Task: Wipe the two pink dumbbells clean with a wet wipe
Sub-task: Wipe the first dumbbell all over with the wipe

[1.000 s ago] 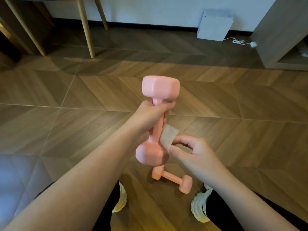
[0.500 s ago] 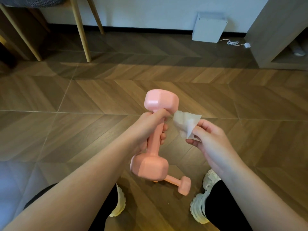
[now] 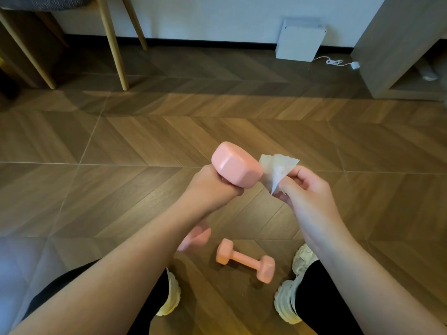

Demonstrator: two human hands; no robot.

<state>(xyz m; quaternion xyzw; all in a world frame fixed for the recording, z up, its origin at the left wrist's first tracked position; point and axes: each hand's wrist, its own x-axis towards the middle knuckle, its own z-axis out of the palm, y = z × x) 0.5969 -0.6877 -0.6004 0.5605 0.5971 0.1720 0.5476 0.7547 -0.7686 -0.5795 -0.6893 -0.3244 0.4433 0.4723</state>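
Gripping the raised pink dumbbell [image 3: 235, 165] by its handle in the left hand [image 3: 210, 189]; pinching a crumpled wet wipe [image 3: 278, 170] in the right hand [image 3: 307, 192], just beside the upper head; with the second pink dumbbell [image 3: 244, 259] lying on the floor [image 3: 121, 165] between white shoes [image 3: 287, 301].

Looks like a home: chevron wood floor [image 3: 217, 131], chair legs [image 3: 113, 42] upper left, cabinet [image 3: 396, 44] upper right, cable [image 3: 335, 62] along the wall [image 3: 217, 15].

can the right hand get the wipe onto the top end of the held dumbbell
Probably yes. The right hand pinches the wet wipe right beside the raised head of the held dumbbell, with nothing between them; the left hand grips lower down.
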